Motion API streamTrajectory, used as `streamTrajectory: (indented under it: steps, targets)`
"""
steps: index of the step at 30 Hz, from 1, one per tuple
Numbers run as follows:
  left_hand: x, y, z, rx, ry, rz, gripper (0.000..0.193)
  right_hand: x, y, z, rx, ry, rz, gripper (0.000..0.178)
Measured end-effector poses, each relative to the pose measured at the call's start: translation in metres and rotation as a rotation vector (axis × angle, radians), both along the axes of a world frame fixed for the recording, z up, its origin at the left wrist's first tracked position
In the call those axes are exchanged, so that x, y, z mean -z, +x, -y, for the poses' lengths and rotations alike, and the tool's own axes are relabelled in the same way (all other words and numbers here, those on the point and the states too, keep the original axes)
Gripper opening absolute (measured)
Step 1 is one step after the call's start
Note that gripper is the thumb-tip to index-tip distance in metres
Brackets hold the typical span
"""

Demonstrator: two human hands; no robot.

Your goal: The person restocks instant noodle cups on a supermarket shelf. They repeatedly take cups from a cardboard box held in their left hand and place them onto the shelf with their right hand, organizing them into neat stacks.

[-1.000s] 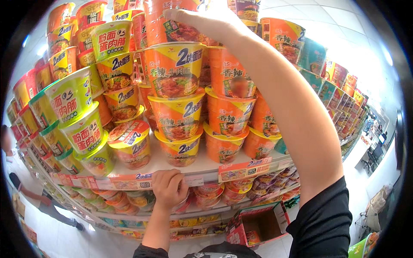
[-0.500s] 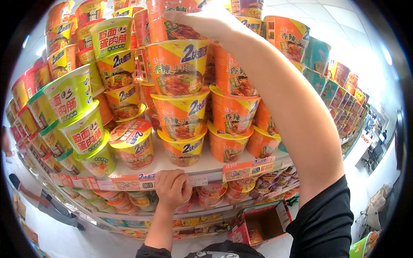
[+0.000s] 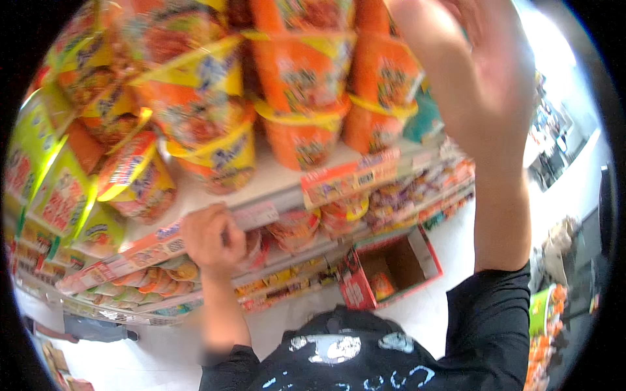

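Note:
My left hand (image 3: pixel 215 240) is closed over the front edge of a white shelf (image 3: pixel 195 189), at its price rail. Blurred and raised at the upper right is my right hand (image 3: pixel 479 62), thumb apart from the palm; its fingertips run out of the top of the view, and nothing shows in it. Beside it rise stacked orange instant noodle cups (image 3: pixel 303 72) with yellow lids. More stacks stand farther left, among them an orange and yellow cup (image 3: pixel 215 159). One single noodle cup (image 3: pixel 140 176) sits tilted-looking near the shelf's front, above my left hand.
Green noodle cups (image 3: pixel 59 189) fill the shelf's left end. Lower shelves hold more packs and bowls. A red open cardboard box (image 3: pixel 430 267) stands on the floor at the shelf's foot, an orange item inside. Another person's legs (image 3: pixel 98 328) show at the lower left.
My right hand has come off the orange stack and moved to the right, closer to me. My view has tilted down and shifted. The left hand stays at the shelf edge.

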State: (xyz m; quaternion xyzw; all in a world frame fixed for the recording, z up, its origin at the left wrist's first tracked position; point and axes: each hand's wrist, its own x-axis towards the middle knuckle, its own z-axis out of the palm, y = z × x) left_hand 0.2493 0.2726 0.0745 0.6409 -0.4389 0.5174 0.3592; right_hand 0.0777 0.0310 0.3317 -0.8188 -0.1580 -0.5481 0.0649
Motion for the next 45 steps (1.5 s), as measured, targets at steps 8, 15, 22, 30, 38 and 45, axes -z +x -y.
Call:
streamTrajectory:
  steps: [8,15,22,30,38,45]
  targets:
    - [0.013,0.007,-0.006,-0.044,-0.013,0.005,0.011,0.326,-0.125,0.118,0.537,0.06,-0.743,0.015]
    - [0.015,0.021,-0.014,-0.158,0.007,0.04,0.012,0.481,-0.183,0.148,0.76,0.514,-1.627,0.043]
    - [0.041,-0.038,0.026,-0.132,0.049,0.026,0.009,0.621,-0.166,0.192,0.099,0.774,-1.932,0.054]
    - [0.199,-0.21,0.176,0.284,0.941,-1.108,0.067,0.716,-0.116,0.234,0.143,0.386,-2.332,0.06]
    - [0.23,-0.245,0.194,0.171,1.27,-0.911,0.048,0.802,-0.113,0.225,0.041,0.517,-2.209,0.077]
    - [0.236,-0.252,0.194,0.133,1.293,-0.993,0.049,0.872,-0.129,0.185,0.035,0.833,-2.126,0.076]
